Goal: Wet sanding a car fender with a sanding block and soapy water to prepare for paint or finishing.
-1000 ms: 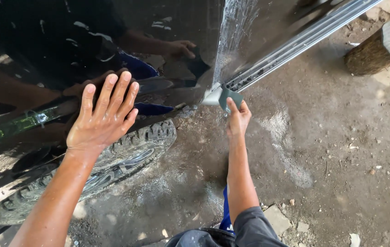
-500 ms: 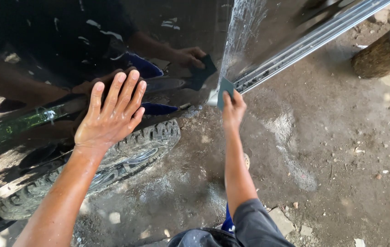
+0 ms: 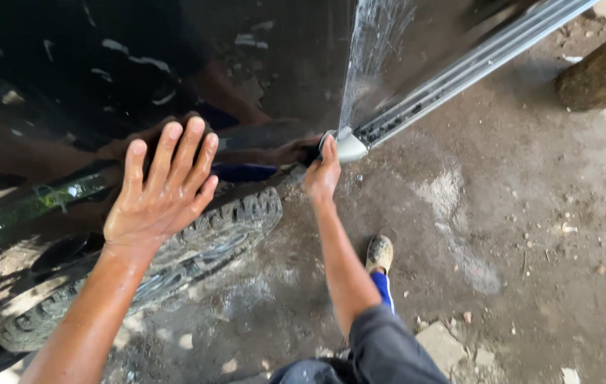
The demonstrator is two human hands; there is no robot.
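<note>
My left hand (image 3: 164, 192) lies flat on the glossy black car panel (image 3: 246, 64), fingers spread, holding nothing. My right hand (image 3: 324, 169) reaches down to the panel's lower edge, just left of the grey end cap of the side step (image 3: 351, 148). It presses a dark green sponge (image 3: 314, 152) against the body; the fingers hide most of the sponge. A white soapy streak (image 3: 374, 57) runs down the panel above that hand. The panel mirrors both arms.
A knobbly tyre (image 3: 196, 242) sits below the panel between my arms. The ribbed metal side step (image 3: 473, 67) runs up to the right. A log (image 3: 598, 71) lies at the top right. My muddy shoe (image 3: 379, 252) stands on the dirt ground (image 3: 530, 249) among small stones.
My right hand has slid the sponge a little left, off the step's end cap onto the panel's lower edge. My left hand stays flat on the panel.
</note>
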